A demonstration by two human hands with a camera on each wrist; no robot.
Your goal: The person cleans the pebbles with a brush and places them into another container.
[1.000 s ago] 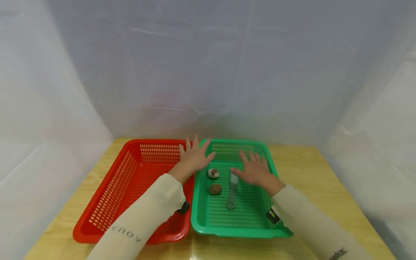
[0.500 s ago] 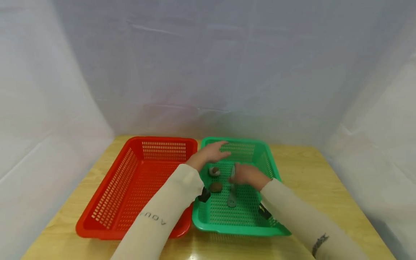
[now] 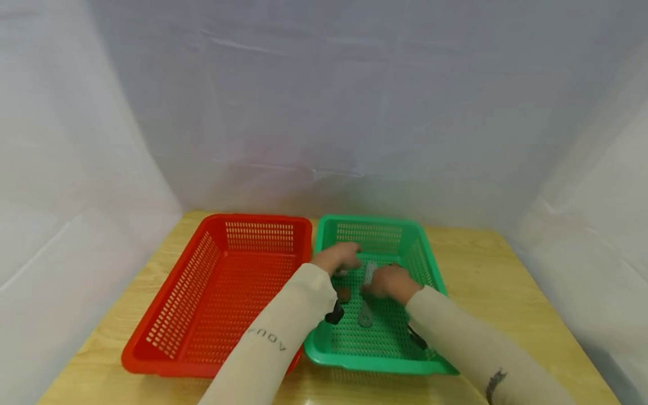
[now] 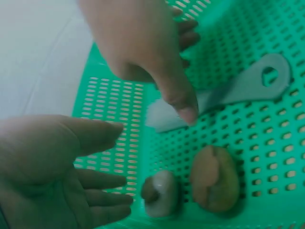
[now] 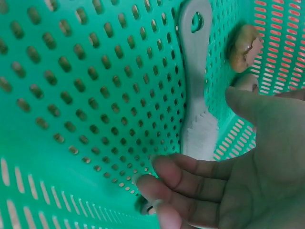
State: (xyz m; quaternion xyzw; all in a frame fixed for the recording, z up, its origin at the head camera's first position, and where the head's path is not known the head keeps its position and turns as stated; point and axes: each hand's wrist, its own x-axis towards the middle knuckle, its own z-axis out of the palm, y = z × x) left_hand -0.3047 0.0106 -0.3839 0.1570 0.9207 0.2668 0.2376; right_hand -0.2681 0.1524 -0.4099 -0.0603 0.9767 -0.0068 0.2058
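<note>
Inside the green basket (image 3: 374,364) lies a brush (image 4: 238,90) with a grey handle, a holed end and white bristles. My right hand (image 3: 391,281) is over it; in the right wrist view its thumb and loosely bent fingers stand apart around the bristle end, gripping nothing. Lower left in the left wrist view, my left hand (image 4: 57,176) has its fingers extended, tips close to a small white-and-brown stone-like lump (image 4: 164,195). Beside that lump rests a larger brown stone-like lump (image 4: 214,179). In the head view my left hand partly covers the smaller one.
A red basket (image 3: 129,360) stands left of the green one, their rims close together, on a wooden table (image 3: 496,281). A small dark rounded thing (image 5: 146,206) lies beyond my right fingertips. Pale sheeting (image 3: 324,112) encloses the back and sides.
My left hand has moved from the rim between the baskets rightward and down into the green basket. My right hand has lowered over the brush, its spread fingers drawing in.
</note>
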